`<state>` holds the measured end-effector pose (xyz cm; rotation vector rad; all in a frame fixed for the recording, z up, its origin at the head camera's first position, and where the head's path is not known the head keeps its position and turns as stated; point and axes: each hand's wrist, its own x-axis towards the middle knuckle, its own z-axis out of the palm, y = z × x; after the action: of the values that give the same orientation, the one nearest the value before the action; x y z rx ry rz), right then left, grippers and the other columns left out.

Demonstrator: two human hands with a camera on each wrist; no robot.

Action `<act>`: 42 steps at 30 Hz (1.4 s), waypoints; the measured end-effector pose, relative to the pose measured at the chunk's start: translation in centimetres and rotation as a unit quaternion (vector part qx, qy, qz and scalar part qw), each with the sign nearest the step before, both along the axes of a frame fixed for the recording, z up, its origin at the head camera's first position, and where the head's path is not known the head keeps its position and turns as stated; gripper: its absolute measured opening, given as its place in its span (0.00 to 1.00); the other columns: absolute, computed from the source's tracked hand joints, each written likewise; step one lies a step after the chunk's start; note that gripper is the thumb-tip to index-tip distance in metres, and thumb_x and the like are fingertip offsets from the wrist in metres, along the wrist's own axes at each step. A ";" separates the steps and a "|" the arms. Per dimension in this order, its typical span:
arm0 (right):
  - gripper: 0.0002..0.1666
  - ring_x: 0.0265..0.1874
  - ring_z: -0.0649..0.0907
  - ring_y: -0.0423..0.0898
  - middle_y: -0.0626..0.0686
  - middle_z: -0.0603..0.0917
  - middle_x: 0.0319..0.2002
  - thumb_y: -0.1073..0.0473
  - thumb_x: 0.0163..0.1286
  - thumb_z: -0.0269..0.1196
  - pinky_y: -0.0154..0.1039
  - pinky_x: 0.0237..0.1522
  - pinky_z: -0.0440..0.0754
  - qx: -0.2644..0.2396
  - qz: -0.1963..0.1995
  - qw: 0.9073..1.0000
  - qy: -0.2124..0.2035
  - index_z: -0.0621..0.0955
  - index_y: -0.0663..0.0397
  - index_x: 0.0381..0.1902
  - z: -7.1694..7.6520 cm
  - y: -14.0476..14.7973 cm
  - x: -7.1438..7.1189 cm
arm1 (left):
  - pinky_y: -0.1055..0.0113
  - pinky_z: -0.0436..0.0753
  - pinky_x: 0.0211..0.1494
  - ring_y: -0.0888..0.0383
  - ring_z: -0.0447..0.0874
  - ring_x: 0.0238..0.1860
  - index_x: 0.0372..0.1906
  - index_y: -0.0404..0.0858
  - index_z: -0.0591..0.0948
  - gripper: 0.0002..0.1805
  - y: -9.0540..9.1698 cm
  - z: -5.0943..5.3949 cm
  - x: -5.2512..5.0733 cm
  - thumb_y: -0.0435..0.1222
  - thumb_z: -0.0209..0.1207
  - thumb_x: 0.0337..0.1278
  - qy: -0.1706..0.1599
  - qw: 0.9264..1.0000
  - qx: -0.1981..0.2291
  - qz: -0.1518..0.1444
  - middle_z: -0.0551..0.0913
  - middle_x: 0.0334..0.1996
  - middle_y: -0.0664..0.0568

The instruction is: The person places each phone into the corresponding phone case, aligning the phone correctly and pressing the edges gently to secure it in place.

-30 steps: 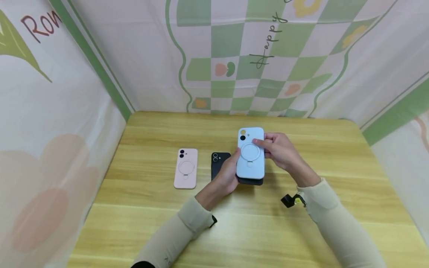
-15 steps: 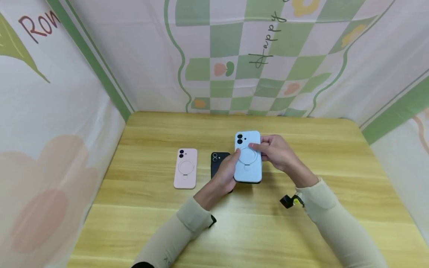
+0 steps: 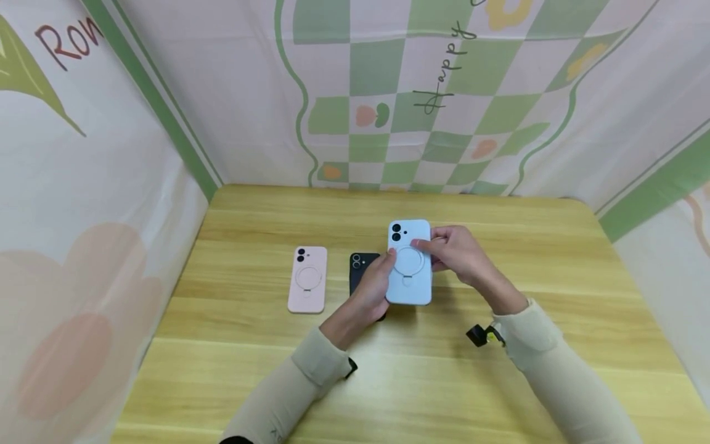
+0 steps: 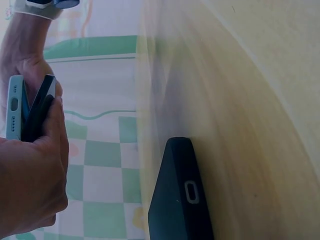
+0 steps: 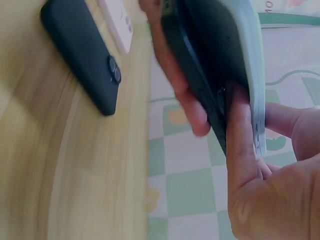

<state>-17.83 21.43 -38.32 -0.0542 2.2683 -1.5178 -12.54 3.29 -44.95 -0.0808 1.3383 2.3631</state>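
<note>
In the head view a light blue phone case [image 3: 408,290] with a ring on its back is held above the table. A dark phone [image 5: 187,55] lies behind it, hidden in the head view; the right wrist view shows the two at an angle, with a gap between. My left hand [image 3: 373,285] grips both from the left side, thumb on the case's edge. My right hand [image 3: 457,251] pinches the case's right edge, thumb on its back and a finger [image 5: 240,135] in the gap. A black phone [image 3: 359,270] lies partly under the left hand.
A pink phone case [image 3: 307,299] with dark lenses in its cutouts lies flat to the left, on the wood-grain table [image 3: 244,357]. A patterned cloth [image 3: 371,68] hangs behind the table's back edge, with more cloth on both sides.
The light blue case and both hands have shifted slightly down and left. The dark phone's lower end, visible below the case earlier, is now covered. Both camera cutouts now look dark.
</note>
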 end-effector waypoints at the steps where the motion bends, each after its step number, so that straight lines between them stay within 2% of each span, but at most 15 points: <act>1: 0.21 0.27 0.90 0.45 0.51 0.91 0.30 0.55 0.76 0.68 0.45 0.37 0.94 0.017 0.000 1.000 0.016 0.81 0.73 0.49 0.0 0.1 0.0 | 0.51 0.75 0.77 0.49 0.74 0.73 0.81 0.38 0.62 0.30 0.0 0.0 0.0 0.49 0.37 0.89 0.002 1.000 -0.002 0.001 0.75 0.72 0.44; 5: 0.22 0.27 0.91 0.49 0.56 0.91 0.30 0.48 0.77 0.68 0.47 0.34 0.94 0.083 -0.002 0.991 0.102 0.84 0.67 0.45 0.3 0.6 -0.1 | 0.52 0.75 0.77 0.49 0.74 0.73 0.82 0.38 0.61 0.30 -0.1 0.1 0.1 0.48 0.38 0.89 0.002 1.000 -0.005 0.003 0.76 0.73 0.45; 8: 0.23 0.26 0.91 0.49 0.59 0.91 0.32 0.45 0.77 0.67 0.41 0.29 0.92 0.127 -0.005 0.978 0.164 0.86 0.64 0.44 0.5 0.9 -0.2 | 0.51 0.76 0.75 0.48 0.75 0.71 0.82 0.38 0.61 0.29 -0.2 0.2 0.0 0.47 0.38 0.89 0.002 1.000 -0.008 0.002 0.77 0.71 0.44; 10: 0.25 0.27 0.91 0.48 0.61 0.91 0.35 0.44 0.78 0.66 0.38 0.28 0.91 0.141 -0.005 0.973 0.182 0.86 0.63 0.45 0.5 1.1 -0.5 | 0.50 0.78 0.74 0.48 0.76 0.70 0.82 0.38 0.62 0.29 -0.3 0.2 0.0 0.47 0.38 0.89 0.004 1.000 -0.011 0.001 0.78 0.70 0.43; 12: 0.27 0.30 0.91 0.49 0.63 0.91 0.39 0.42 0.79 0.64 0.37 0.30 0.92 0.141 0.003 0.975 0.174 0.86 0.64 0.49 0.6 1.1 -0.8 | 0.50 0.78 0.74 0.48 0.77 0.69 0.81 0.38 0.63 0.29 -0.4 0.2 0.1 0.47 0.38 0.89 0.004 1.000 -0.011 -0.002 0.79 0.69 0.43; 15: 0.31 0.36 0.91 0.50 0.64 0.90 0.47 0.40 0.80 0.62 0.38 0.37 0.93 0.112 0.021 0.985 0.126 0.84 0.65 0.57 0.8 0.8 -1.5 | 0.51 0.77 0.75 0.49 0.77 0.70 0.82 0.40 0.62 0.29 -0.6 0.2 0.1 0.48 0.39 0.89 0.007 1.000 -0.015 -0.010 0.79 0.68 0.45; 18: 0.32 0.40 0.89 0.49 0.63 0.89 0.50 0.40 0.80 0.62 0.40 0.42 0.93 0.087 0.035 0.992 0.081 0.84 0.65 0.60 0.9 0.5 -2.1 | 0.52 0.77 0.76 0.51 0.77 0.70 0.82 0.42 0.62 0.29 -0.7 0.2 0.3 0.49 0.39 0.88 0.006 0.999 -0.022 -0.023 0.80 0.68 0.48; 23: 0.28 0.35 0.89 0.46 0.55 0.91 0.42 0.44 0.78 0.66 0.40 0.39 0.92 0.066 0.042 0.996 0.045 0.87 0.66 0.56 0.8 0.0 -3.0 | 0.51 0.81 0.71 0.52 0.81 0.65 0.80 0.43 0.65 0.28 -0.6 0.3 0.4 0.49 0.41 0.88 0.006 0.999 -0.023 -0.032 0.82 0.64 0.48; 28: 0.26 0.29 0.89 0.45 0.51 0.91 0.33 0.48 0.77 0.68 0.38 0.36 0.92 0.057 0.044 0.997 0.021 0.87 0.70 0.52 1.0 -0.2 -3.3 | 0.53 0.85 0.66 0.52 0.84 0.60 0.78 0.41 0.68 0.26 -0.6 0.4 0.5 0.47 0.43 0.87 -0.001 0.999 -0.026 -0.024 0.84 0.60 0.47; 35: 0.24 0.30 0.90 0.45 0.50 0.92 0.33 0.52 0.78 0.68 0.38 0.37 0.92 0.040 0.041 0.998 0.005 0.87 0.72 0.51 1.2 -0.2 -3.2 | 0.53 0.85 0.66 0.53 0.84 0.60 0.76 0.42 0.70 0.24 -0.6 0.6 0.5 0.47 0.45 0.87 -0.013 0.999 -0.040 -0.019 0.85 0.59 0.48; 42: 0.25 0.30 0.91 0.44 0.50 0.92 0.32 0.52 0.78 0.68 0.39 0.38 0.93 0.016 0.032 0.999 -0.008 0.85 0.75 0.52 1.0 0.0 -3.3 | 0.52 0.86 0.65 0.51 0.85 0.60 0.75 0.40 0.72 0.24 -0.5 0.7 0.6 0.46 0.46 0.86 -0.011 0.999 -0.039 -0.010 0.85 0.58 0.46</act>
<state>-21.13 21.47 -37.37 -0.1040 2.2559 -1.4455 -11.91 2.76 -44.22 -0.1157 1.4143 2.2870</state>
